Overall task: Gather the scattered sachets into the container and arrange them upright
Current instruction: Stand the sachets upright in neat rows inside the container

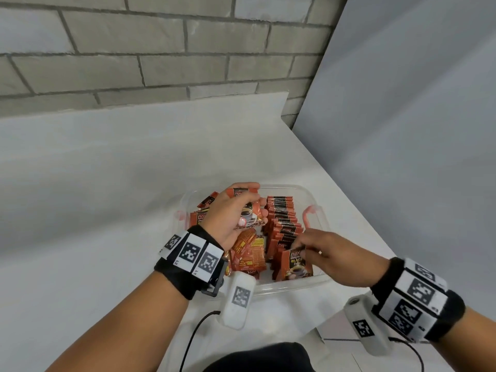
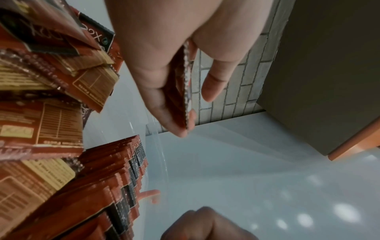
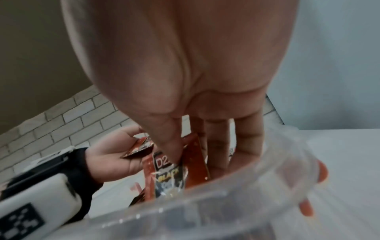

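A clear plastic container point(image 1: 319, 208) with pink side clips sits on the white table. Along its right side stands a row of upright red sachets point(image 1: 281, 218); several more lie loose in a pile point(image 1: 248, 253) on its left side. My left hand point(image 1: 236, 210) hovers over the pile and holds a red sachet point(image 1: 248, 212) between thumb and fingers, seen edge-on in the left wrist view point(image 2: 186, 84). My right hand point(image 1: 319, 247) pinches the top of the nearest upright sachet point(image 1: 294, 265) at the row's front end point(image 3: 166, 177).
The white table point(image 1: 107, 197) runs to a brick wall point(image 1: 134, 57) behind and a grey panel point(image 1: 402, 130) on the right. The container's near wall point(image 3: 205, 214) stands close under my right wrist. A cable point(image 1: 193, 339) hangs near the table's front edge.
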`<action>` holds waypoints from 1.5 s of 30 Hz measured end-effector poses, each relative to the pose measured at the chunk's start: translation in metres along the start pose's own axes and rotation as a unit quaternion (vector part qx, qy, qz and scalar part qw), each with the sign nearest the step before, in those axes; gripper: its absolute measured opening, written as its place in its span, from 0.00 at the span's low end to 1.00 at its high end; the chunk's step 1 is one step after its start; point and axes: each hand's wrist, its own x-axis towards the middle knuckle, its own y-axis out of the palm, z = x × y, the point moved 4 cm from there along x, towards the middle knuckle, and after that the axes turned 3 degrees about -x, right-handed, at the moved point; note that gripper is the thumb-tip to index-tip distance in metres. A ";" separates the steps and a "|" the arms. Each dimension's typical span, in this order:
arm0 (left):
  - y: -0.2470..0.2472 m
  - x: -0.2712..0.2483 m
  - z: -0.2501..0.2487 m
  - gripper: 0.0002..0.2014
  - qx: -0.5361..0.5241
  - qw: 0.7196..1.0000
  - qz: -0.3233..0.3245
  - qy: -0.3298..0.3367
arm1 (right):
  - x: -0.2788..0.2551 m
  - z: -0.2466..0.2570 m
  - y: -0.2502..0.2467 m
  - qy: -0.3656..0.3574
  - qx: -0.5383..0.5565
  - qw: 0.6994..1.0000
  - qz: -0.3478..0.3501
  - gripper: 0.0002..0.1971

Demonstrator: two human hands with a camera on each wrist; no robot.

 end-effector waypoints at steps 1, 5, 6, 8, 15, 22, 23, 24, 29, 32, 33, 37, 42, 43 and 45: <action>0.001 0.000 0.001 0.10 0.003 1.000 0.003 -0.003 | -0.001 -0.001 0.002 0.001 -0.011 1.000 0.010 0.07; 0.003 0.001 0.003 0.10 0.010 1.000 0.016 -0.015 | 0.002 -0.001 0.005 0.008 -0.067 0.998 0.011 0.07; 0.004 0.001 0.003 0.10 0.011 1.000 0.019 -0.017 | 0.003 -0.001 0.006 0.016 -0.079 0.997 0.005 0.06; 0.004 0.001 0.004 0.10 0.014 1.000 0.022 -0.018 | 0.004 -0.001 0.006 0.030 -0.106 0.994 -0.009 0.04; 0.003 0.001 0.004 0.09 0.028 0.999 0.020 -0.021 | 0.008 0.004 0.008 0.049 -0.184 0.982 0.001 0.04; 0.000 0.002 0.006 0.10 0.030 0.999 0.016 -0.034 | 0.015 0.002 0.012 0.093 -0.265 0.958 0.053 0.03; 0.000 0.002 0.006 0.10 0.029 0.999 0.015 -0.034 | 0.016 0.001 0.013 0.094 -0.267 0.957 0.055 0.02; 0.000 0.002 0.006 0.09 0.026 0.999 0.015 -0.035 | 0.016 0.001 0.013 0.093 -0.270 0.957 0.056 0.02; -0.001 0.003 0.008 0.11 0.022 0.999 0.011 -0.042 | 0.017 -0.001 0.013 0.085 -0.273 0.957 0.059 0.02; -0.002 0.004 0.009 0.10 0.022 0.998 0.013 -0.060 | 0.016 -0.003 0.009 0.088 -0.224 0.969 0.064 0.06; -0.002 0.004 0.010 0.09 0.027 0.997 0.015 -0.065 | 0.016 -0.004 0.006 0.090 -0.202 0.973 0.067 0.08; 0.000 0.001 0.010 0.11 0.054 0.996 0.010 -0.069 | 0.011 -0.005 -0.016 0.093 -0.092 0.991 0.036 0.10; 0.010 -0.004 0.009 0.07 0.126 0.990 0.050 -0.042 | 0.013 0.004 -0.047 0.079 0.103 0.978 -0.166 0.11; 0.014 -0.006 0.008 0.07 0.135 0.988 0.064 -0.036 | 0.015 0.007 -0.048 0.077 0.148 0.971 -0.172 0.11; 0.021 -0.011 0.006 0.09 0.140 0.986 0.085 -0.025 | 0.019 0.014 -0.045 0.069 0.213 0.960 -0.167 0.11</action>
